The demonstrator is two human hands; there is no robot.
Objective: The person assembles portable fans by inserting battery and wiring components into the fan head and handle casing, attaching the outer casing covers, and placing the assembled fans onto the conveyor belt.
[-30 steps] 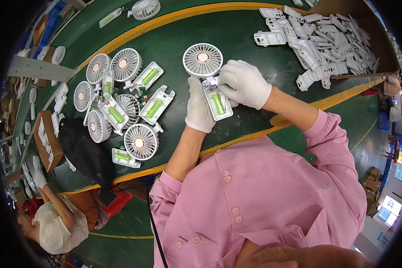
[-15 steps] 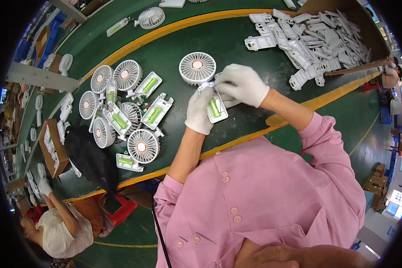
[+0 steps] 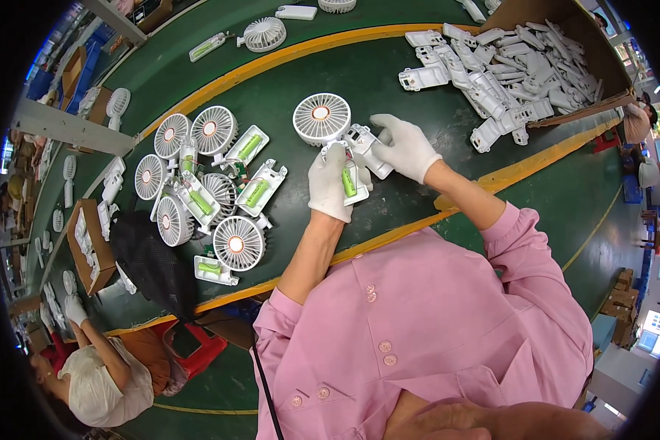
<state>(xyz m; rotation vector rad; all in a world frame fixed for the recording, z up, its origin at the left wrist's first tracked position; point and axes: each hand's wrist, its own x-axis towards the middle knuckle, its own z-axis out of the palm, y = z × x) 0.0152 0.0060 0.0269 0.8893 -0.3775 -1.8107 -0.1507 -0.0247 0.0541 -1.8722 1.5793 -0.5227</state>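
My left hand, in a white glove, is closed round the handle of a white handheld fan. The handle is uncovered, and a green battery cell shows inside it. My right hand, also gloved, grips the edge of a white plastic handle cover beside the handle. Its index finger is raised off the cover. The fan's round head lies on the table beyond my left hand. Part of the handle is hidden under my left fingers.
Several white fans with open handles and green cells lie in a cluster at left. A black bag sits near them. At far right a cardboard box spills white covers. A co-worker sits at lower left.
My right hand has drawn back slightly from the fan's handle and its index finger has lifted. The white cover now shows beside the handle. My left hand keeps its hold.
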